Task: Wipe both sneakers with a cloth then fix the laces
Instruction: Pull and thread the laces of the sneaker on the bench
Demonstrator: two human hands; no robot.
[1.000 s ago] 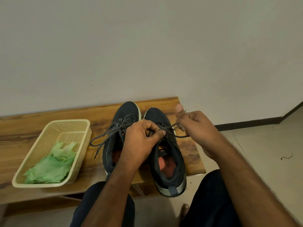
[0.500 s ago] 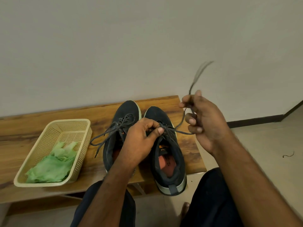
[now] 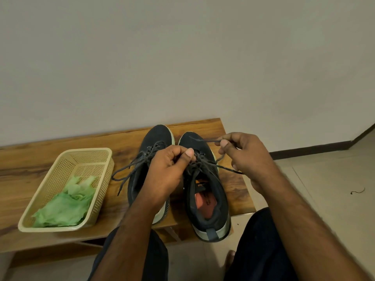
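Wooden bench [image 3: 50, 165] against plain wall [image 3: 182, 57] (tiled floor [image 3: 334, 189]).

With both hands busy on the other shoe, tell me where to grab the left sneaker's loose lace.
Pinch the lace near its free tip, coming from the basket side; it trails off the left sneaker onto bare bench, clear of both hands.

Both hands [image 3: 205, 161] pinching right sneaker's [image 3: 205, 185] laces [image 3: 207, 162], cloth [image 3: 65, 205] in basket [image 3: 60, 165]

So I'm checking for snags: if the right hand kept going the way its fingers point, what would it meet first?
The right hand, pinching a lace end, points left toward the left hand gripping the laces over the right sneaker. It would probably meet that hand first, though depth is unclear.
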